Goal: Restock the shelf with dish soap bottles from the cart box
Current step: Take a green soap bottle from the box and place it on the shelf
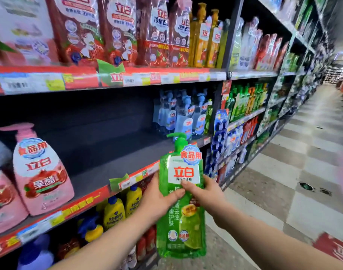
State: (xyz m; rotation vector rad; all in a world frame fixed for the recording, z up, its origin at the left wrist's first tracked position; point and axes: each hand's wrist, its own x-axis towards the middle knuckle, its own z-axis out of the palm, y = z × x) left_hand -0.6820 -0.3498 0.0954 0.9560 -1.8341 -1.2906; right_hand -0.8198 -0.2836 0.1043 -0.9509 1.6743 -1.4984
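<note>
Two bare hands hold a green dish soap bottle in front of a shop shelf.

The translucent green plastic pump bottle (186,227) with a white label is upright in the air, just before the red front edge of the dark grey shelf (108,162). The left hand (159,201) and right hand (207,195) grasp its middle from either side, fingers (176,193) wrapped round it. On the shelf, pink pump bottles (44,172) stand left and clear blue bottles (184,117) right, well apart.
</note>
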